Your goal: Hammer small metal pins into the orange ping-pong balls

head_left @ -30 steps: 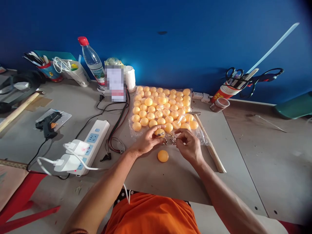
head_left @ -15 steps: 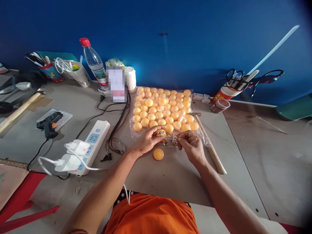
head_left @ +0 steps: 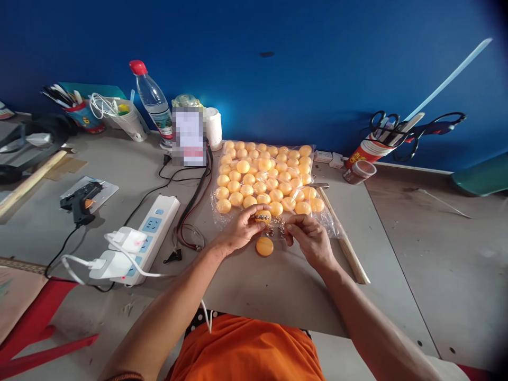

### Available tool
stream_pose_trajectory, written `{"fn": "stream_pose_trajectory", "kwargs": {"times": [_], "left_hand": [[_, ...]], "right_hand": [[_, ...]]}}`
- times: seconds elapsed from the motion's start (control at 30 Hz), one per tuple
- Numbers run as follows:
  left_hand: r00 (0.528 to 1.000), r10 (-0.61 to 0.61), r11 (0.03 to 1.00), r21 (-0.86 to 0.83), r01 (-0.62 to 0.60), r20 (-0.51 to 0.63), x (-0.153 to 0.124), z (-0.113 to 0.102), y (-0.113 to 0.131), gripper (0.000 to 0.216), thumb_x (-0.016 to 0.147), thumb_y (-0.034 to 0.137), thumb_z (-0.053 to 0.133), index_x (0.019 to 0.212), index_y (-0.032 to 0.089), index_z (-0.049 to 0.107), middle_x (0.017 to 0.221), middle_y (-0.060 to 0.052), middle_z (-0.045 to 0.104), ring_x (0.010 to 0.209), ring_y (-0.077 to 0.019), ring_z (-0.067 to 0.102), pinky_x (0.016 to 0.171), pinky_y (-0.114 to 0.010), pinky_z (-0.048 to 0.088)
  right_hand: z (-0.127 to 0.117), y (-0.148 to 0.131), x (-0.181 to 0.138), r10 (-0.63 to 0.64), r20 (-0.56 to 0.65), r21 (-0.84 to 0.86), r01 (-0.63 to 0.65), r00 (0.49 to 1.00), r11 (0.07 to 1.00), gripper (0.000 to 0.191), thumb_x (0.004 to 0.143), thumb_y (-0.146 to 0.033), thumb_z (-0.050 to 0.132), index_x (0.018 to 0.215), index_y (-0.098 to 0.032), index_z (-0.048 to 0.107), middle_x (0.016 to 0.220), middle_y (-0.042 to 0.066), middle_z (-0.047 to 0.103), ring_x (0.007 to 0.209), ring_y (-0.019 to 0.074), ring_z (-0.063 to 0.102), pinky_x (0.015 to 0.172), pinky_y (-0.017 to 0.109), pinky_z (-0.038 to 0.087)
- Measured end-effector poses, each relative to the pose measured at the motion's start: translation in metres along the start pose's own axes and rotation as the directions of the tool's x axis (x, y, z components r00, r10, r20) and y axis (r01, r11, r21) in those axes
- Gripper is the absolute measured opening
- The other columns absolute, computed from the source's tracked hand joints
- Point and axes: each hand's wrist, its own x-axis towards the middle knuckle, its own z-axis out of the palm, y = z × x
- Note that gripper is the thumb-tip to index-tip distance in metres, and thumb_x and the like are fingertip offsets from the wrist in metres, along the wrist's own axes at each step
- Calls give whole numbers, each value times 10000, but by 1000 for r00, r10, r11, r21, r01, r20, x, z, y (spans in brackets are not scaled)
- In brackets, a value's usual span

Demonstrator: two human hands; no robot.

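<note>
My left hand [head_left: 243, 228] grips an orange ping-pong ball [head_left: 261, 214] between thumb and fingers. A short row of small silver beads shows on the ball's near side. My right hand [head_left: 309, 236] is closed in a pinch just to the right, over a small heap of shiny metallic bits [head_left: 279, 225]. Whatever lies between its fingertips is too small to make out. A loose ping-pong ball [head_left: 264, 246] rests on the table below my left fingertips. Behind both hands lies a clear plastic bag [head_left: 328, 218] full of similar orange balls.
A white power strip [head_left: 159, 226] with chargers and a black glue gun [head_left: 81, 201] lie left. A bottle [head_left: 154, 103] and a blurred upright screen [head_left: 189, 135] stand behind. To the right are a wooden stick [head_left: 351, 259], a small jar [head_left: 359, 172] and a red cup [head_left: 369, 149] holding scissors.
The loose ball has rolled slightly right and away from me. My right hand has shifted a little left, and more silver beads show on the held ball.
</note>
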Motion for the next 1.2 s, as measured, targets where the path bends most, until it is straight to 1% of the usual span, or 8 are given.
{"fn": "stream_pose_trajectory", "kwargs": {"times": [0.2, 0.5, 0.63, 0.77, 0.87, 0.97, 1.1, 1.2], "left_hand": [[1000, -9, 999, 50, 8, 8, 0, -1, -1, 441, 764, 292, 765, 1171, 189, 630, 885, -17, 642, 780, -125, 622, 694, -229, 505], [1000, -29, 998, 57, 30, -7, -1, 0, 2, 465, 786, 247, 731, 1234, 192, 621, 896, -16, 662, 819, -123, 653, 754, -229, 520], [1000, -23, 998, 58, 23, 8, 0, -1, -2, 520, 794, 248, 722, 1295, 203, 590, 898, -20, 677, 845, -136, 676, 747, -223, 512], [1000, 25, 997, 74, -26, 13, 4, -3, -11, 511, 789, 261, 730, 1279, 200, 598, 927, -31, 682, 853, -153, 692, 767, -251, 529], [998, 62, 994, 94, -62, 4, 7, -5, -17, 500, 788, 286, 736, 1264, 201, 609, 936, -38, 684, 835, -159, 693, 762, -269, 544], [998, 65, 992, 106, -65, 5, 7, -4, -17, 504, 785, 302, 748, 1262, 206, 614, 982, -49, 692, 858, -164, 696, 783, -280, 555], [998, 60, 993, 103, -62, 17, 6, -2, -16, 513, 776, 332, 769, 1248, 200, 615, 963, -47, 700, 843, -162, 691, 775, -284, 563], [997, 77, 994, 81, -77, 6, 6, -1, -17, 530, 764, 367, 779, 1235, 193, 609, 916, -38, 699, 798, -157, 685, 740, -278, 561]], "right_hand": [[0, 1, 0, 17, -35, 15, -16, 999, 1000, 146, 777, -317, 692, 801, -185, 637, 532, -35, 584, 452, 109, 507, 473, 270, 427], [-1, 3, 0, 41, -63, 34, -39, 997, 999, 153, 738, -309, 721, 793, -183, 655, 503, -41, 543, 451, 106, 480, 449, 255, 399], [1, 3, 1, 32, -60, 56, -28, 998, 998, 154, 757, -304, 688, 845, -179, 667, 587, -29, 584, 465, 100, 500, 475, 268, 431], [2, 5, 4, 34, -83, 55, -30, 996, 998, 130, 776, -294, 638, 837, -181, 652, 626, -33, 591, 420, 73, 452, 455, 264, 419], [1, 7, 6, 29, -123, -1, -30, 992, 1000, 142, 793, -291, 599, 863, -181, 652, 553, -49, 553, 419, 88, 456, 454, 262, 420], [0, 10, 6, -38, -143, -127, 20, 989, 992, 153, 823, -280, 556, 884, -182, 658, 523, -50, 540, 446, 113, 497, 486, 271, 445], [3, 12, 5, -172, -104, -339, 127, 980, 932, 160, 851, -234, 523, 909, -188, 664, 633, -24, 601, 492, 116, 547, 551, 277, 473], [4, 14, 4, -254, -66, -441, 200, 965, 875, 178, 866, -196, 499, 927, -193, 666, 716, -5, 635, 520, 115, 570, 592, 280, 484]]}}
